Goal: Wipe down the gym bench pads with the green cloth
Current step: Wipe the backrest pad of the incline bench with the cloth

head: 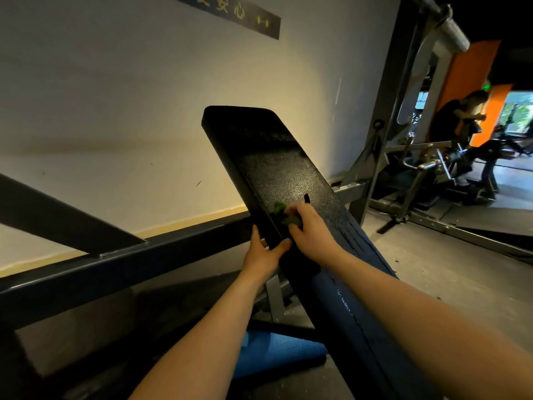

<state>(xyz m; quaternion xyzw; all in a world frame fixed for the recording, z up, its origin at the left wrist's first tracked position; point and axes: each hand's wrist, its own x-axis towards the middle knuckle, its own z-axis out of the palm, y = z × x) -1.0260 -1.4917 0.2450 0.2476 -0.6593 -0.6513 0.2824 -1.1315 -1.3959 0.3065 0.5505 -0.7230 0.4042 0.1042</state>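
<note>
Wiping is under way: the right hand [313,230] bunches the crumpled green cloth [279,208] in curled fingers, pressing it on the lower middle of the long black textured vinyl bench pad [274,157], while the left hand [264,255] clasps the pad's left edge. The pad tilts, its long axis rising away from the person toward the pale wall [115,96] (top end farthest), so the next stroke probably calls for pushing upward along that axis.

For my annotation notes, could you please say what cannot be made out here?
Head view:
green cloth: mostly covered by the right hand, blurred.
left hand: most fingers hidden behind the bench pad edge.
wall sign: cut off by the top edge.
</note>
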